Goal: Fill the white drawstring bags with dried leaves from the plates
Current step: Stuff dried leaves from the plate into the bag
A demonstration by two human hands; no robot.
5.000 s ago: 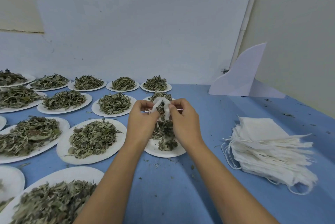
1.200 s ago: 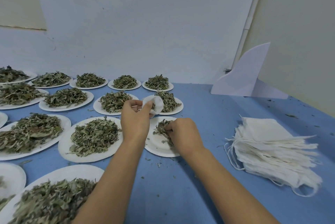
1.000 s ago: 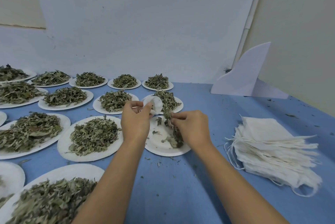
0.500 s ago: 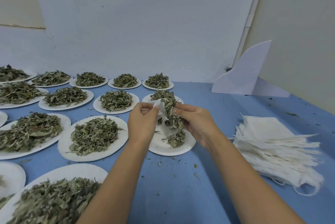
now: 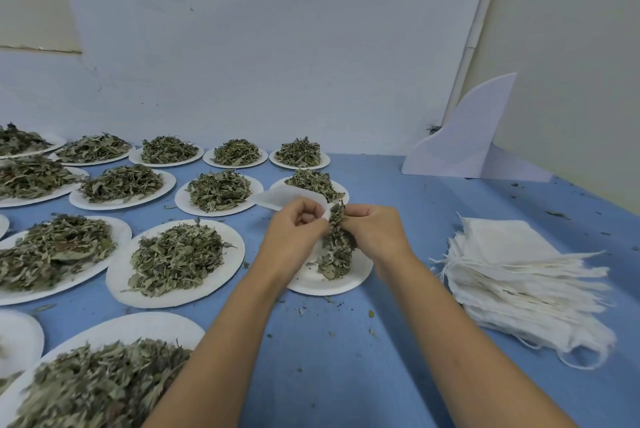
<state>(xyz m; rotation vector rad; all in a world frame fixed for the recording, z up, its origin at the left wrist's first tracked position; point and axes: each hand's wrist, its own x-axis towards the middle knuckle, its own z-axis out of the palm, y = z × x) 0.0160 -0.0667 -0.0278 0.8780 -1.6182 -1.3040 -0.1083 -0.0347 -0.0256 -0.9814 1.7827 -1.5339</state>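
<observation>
My left hand [image 5: 294,232] pinches the mouth of a white drawstring bag [image 5: 285,199], whose body sticks out to the upper left. My right hand [image 5: 375,232] grips a bunch of dried leaves [image 5: 337,240] and holds it against the bag's mouth, with leaves hanging down. Both hands hover above a white plate [image 5: 332,280] that holds a small remnant of leaves. A stack of flat white drawstring bags [image 5: 519,275] lies to the right on the blue table.
Several white plates heaped with dried leaves, such as one plate [image 5: 176,259] just left of my hands, fill the left half of the blue table [image 5: 346,358]. A white curved board [image 5: 467,140] stands at the back right by the wall. Leaf crumbs dot the table.
My right hand scooped leaves from the plate, lifted them and brought them to the bag's mouth. My left hand kept hold of the bag and tipped it toward the leaves.
</observation>
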